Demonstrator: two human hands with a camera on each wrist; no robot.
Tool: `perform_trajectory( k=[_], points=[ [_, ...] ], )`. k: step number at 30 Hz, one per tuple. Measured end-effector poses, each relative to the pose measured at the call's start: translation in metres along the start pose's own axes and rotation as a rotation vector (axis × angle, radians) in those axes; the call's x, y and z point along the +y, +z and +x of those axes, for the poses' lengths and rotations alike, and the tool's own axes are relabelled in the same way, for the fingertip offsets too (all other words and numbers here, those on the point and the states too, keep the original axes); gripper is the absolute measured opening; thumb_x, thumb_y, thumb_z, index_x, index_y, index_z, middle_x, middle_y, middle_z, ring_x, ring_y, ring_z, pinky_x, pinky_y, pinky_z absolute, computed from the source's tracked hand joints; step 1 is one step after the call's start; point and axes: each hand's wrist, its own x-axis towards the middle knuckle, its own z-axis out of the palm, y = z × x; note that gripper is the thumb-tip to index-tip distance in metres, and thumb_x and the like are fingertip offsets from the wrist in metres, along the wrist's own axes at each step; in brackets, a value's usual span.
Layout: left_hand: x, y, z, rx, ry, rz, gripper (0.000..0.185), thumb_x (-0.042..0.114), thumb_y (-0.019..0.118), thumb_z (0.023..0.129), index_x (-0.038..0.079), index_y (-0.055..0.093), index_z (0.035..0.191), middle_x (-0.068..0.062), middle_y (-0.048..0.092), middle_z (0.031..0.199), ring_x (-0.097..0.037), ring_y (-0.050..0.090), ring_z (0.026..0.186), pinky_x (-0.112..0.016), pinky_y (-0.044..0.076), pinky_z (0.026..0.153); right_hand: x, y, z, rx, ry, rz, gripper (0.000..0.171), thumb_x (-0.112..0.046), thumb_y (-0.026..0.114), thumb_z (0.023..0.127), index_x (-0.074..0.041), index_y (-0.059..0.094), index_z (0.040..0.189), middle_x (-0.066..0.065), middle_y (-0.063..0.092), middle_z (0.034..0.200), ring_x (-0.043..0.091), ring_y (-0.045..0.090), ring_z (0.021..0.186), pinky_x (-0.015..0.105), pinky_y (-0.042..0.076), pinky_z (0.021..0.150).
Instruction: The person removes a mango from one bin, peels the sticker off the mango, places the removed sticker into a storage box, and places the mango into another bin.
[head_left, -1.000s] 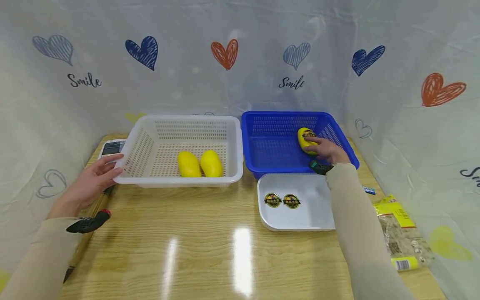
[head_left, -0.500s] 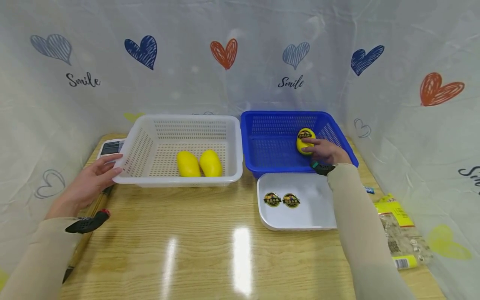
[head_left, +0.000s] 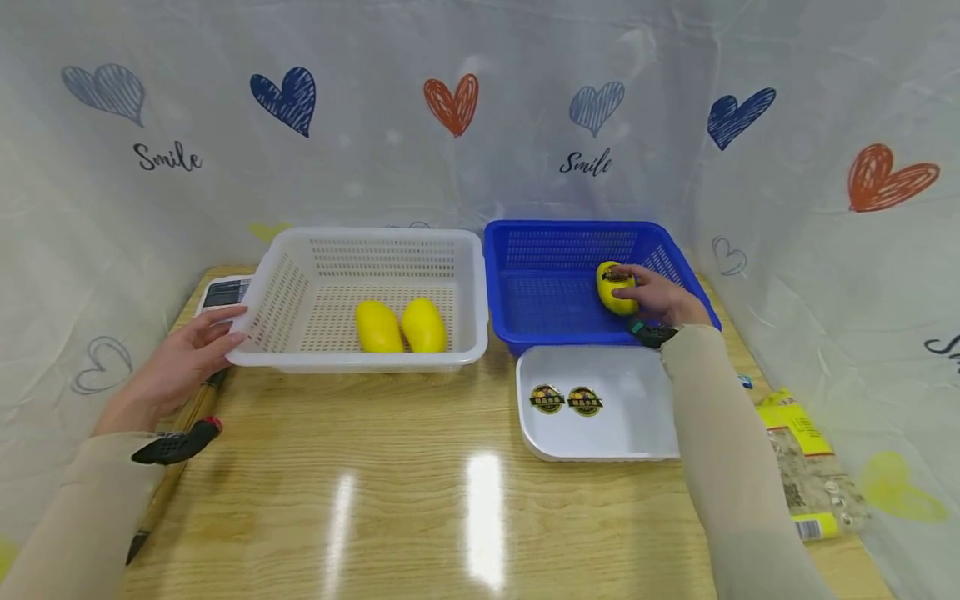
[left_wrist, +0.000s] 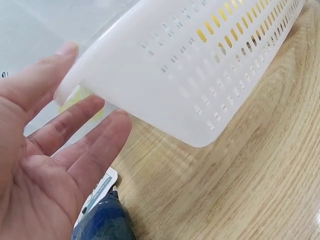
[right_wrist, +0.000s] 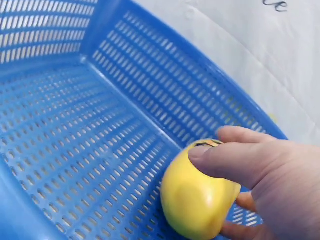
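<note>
In the blue basket (head_left: 528, 304), my right hand (head_left: 663, 300) holds a yellow mango (right_wrist: 197, 200) near the right wall. The thumb lies over its dark round sticker, partly hiding it, and other fingers reach around the far side. At the left end of the white basket (head_left: 356, 360), my left hand (head_left: 180, 358) pinches the rim corner, thumb on top and fingertips beneath, as the left wrist view shows. Two more mangoes, a left one (head_left: 378, 327) and a right one (head_left: 423, 325), lie side by side inside the white basket without visible stickers.
A white tray (head_left: 637, 417) with two round stickers (head_left: 566, 400) stands before the blue basket. A clear-and-yellow plastic package (head_left: 810, 467) lies at the table's right edge. Brown sticks (head_left: 176, 471) lie by the left edge, near a white card (head_left: 225, 292). A printed curtain surrounds the table.
The mango under my right hand has shifted and turned slightly, and the fingers now lie over its sticker. My left hand stays on the white basket's rim.
</note>
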Motion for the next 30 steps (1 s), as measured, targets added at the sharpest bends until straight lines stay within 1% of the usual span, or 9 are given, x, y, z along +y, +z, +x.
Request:
perform_trajectory(
  k=[3, 7, 12, 16, 19, 22, 25, 27, 30],
  points=[
    [-0.001, -0.001, -0.001, 0.001, 0.008, 0.011, 0.053, 0.029, 0.048, 0.103, 0.021, 0.031, 0.153, 0.011, 0.043, 0.129, 0.005, 0.053, 0.105, -0.012, 0.049, 0.081, -0.004, 0.001, 0.002, -0.033, 0.006, -0.051, 0.062, -0.017, 0.052, 0.102, -0.010, 0.021, 0.156, 0.024, 0.000, 0.159, 0.045, 0.022, 0.138, 0.062, 0.028, 0.108],
    [-0.001, 0.000, -0.001, 0.006, 0.010, -0.027, 0.054, 0.025, 0.051, 0.102, 0.020, 0.032, 0.153, 0.009, 0.045, 0.129, 0.004, 0.054, 0.105, -0.013, 0.050, 0.081, -0.006, 0.004, 0.005, -0.035, 0.011, -0.061, 0.061, -0.015, 0.050, 0.103, -0.008, 0.020, 0.156, 0.025, 0.007, 0.157, 0.042, 0.032, 0.130, 0.056, 0.035, 0.107],
    [-0.002, 0.001, -0.001, 0.002, 0.006, -0.070, 0.054, 0.022, 0.054, 0.101, 0.020, 0.034, 0.152, 0.009, 0.046, 0.129, 0.004, 0.055, 0.105, -0.014, 0.051, 0.080, -0.003, 0.007, 0.006, 0.006, 0.028, -0.038, 0.060, -0.015, 0.050, 0.103, -0.006, 0.020, 0.155, 0.025, 0.017, 0.154, 0.038, 0.041, 0.121, 0.047, 0.043, 0.102],
    [-0.002, 0.000, -0.001, 0.011, -0.007, -0.077, 0.054, 0.022, 0.055, 0.101, 0.022, 0.035, 0.151, 0.010, 0.046, 0.128, 0.003, 0.055, 0.104, -0.015, 0.051, 0.080, -0.001, 0.008, 0.006, 0.048, 0.044, -0.018, 0.057, -0.018, 0.050, 0.104, -0.003, 0.024, 0.153, 0.026, 0.021, 0.153, 0.040, 0.039, 0.127, 0.051, 0.040, 0.104],
    [-0.003, -0.001, 0.000, 0.008, -0.009, -0.080, 0.055, 0.021, 0.056, 0.101, 0.021, 0.035, 0.151, 0.010, 0.046, 0.127, 0.002, 0.056, 0.103, -0.016, 0.052, 0.079, -0.001, 0.010, 0.003, 0.107, 0.036, -0.039, 0.054, -0.022, 0.051, 0.103, -0.001, 0.031, 0.149, 0.026, 0.028, 0.148, 0.040, 0.040, 0.125, 0.052, 0.041, 0.103],
    [-0.002, -0.001, 0.000, 0.015, -0.027, -0.037, 0.056, 0.026, 0.055, 0.101, 0.024, 0.034, 0.152, 0.011, 0.046, 0.127, 0.003, 0.056, 0.103, -0.017, 0.052, 0.080, -0.004, 0.013, 0.000, 0.203, -0.018, -0.125, 0.048, -0.023, 0.053, 0.102, 0.001, 0.040, 0.142, 0.026, 0.036, 0.144, 0.039, 0.041, 0.122, 0.049, 0.042, 0.101],
    [-0.001, 0.000, 0.000, 0.019, -0.053, 0.008, 0.058, 0.033, 0.054, 0.100, 0.026, 0.031, 0.153, 0.013, 0.045, 0.129, 0.005, 0.055, 0.103, -0.018, 0.052, 0.081, -0.012, 0.016, -0.008, 0.286, -0.091, -0.258, 0.041, -0.023, 0.054, 0.102, 0.000, 0.047, 0.135, 0.028, 0.036, 0.141, 0.043, 0.033, 0.125, 0.052, 0.038, 0.100],
    [0.000, 0.000, -0.001, 0.021, -0.063, 0.015, 0.059, 0.035, 0.054, 0.100, 0.027, 0.030, 0.153, 0.012, 0.045, 0.129, 0.005, 0.055, 0.103, -0.019, 0.052, 0.082, -0.017, 0.020, -0.016, 0.327, -0.149, -0.330, 0.037, -0.022, 0.054, 0.102, -0.002, 0.049, 0.133, 0.031, 0.030, 0.142, 0.046, 0.026, 0.130, 0.057, 0.036, 0.101],
    [-0.001, 0.001, 0.000, 0.017, -0.066, -0.015, 0.060, 0.035, 0.054, 0.100, 0.026, 0.030, 0.154, 0.011, 0.046, 0.129, 0.004, 0.056, 0.104, -0.018, 0.052, 0.082, -0.027, 0.031, -0.033, 0.381, -0.254, -0.382, 0.033, -0.022, 0.053, 0.102, -0.005, 0.051, 0.130, 0.033, 0.020, 0.145, 0.048, 0.018, 0.135, 0.062, 0.035, 0.101]
  ],
)
